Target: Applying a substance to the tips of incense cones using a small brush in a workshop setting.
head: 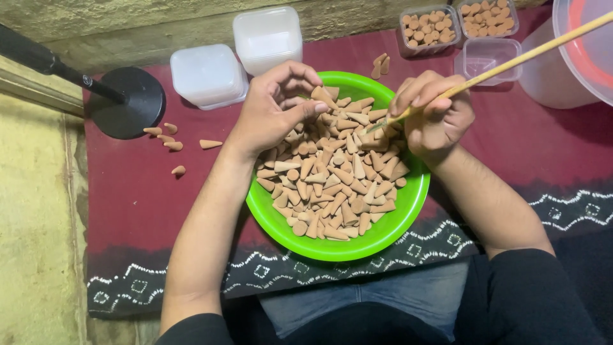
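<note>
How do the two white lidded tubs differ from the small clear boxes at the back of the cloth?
The white tubs are opaque and closed, so their contents are hidden; the clear boxes are see-through and open. The white tubs are larger and sit behind the left hand; the clear boxes are smaller and sit beyond the right hand. Two clear boxes hold brown cones, and one looks empty. All have a squarish shape with rounded corners and rest on the red cloth.
</note>
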